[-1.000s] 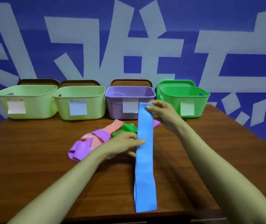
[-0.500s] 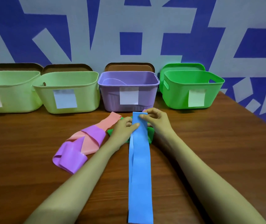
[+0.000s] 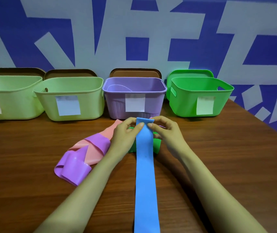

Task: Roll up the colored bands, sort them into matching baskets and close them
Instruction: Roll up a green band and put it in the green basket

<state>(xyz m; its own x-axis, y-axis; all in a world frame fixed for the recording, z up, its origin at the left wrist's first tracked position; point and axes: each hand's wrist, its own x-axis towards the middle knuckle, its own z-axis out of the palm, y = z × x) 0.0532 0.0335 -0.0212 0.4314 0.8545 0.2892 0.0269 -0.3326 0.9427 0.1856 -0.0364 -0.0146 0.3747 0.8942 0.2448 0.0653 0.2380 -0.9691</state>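
On the counter (image 3: 33, 148), the purple band (image 3: 72, 169) lies left. The left hand (image 3: 126, 133) and right hand (image 3: 166, 132) both pinch the blue band's (image 3: 145, 174) far end before the purple basket (image 3: 134, 98).

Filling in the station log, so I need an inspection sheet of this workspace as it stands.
Surface: brown wooden table.
Job's things: blue band lies lengthwise; purple band, pink band, green band heaped; left pale green basket, second pale green basket, purple basket, green basket open; lids propped behind.
Clutter: nothing seen.
Hands: left hand and right hand pinch the blue band's far end.
Cables: nothing seen.
Surroundings: blue and grey patterned wall.
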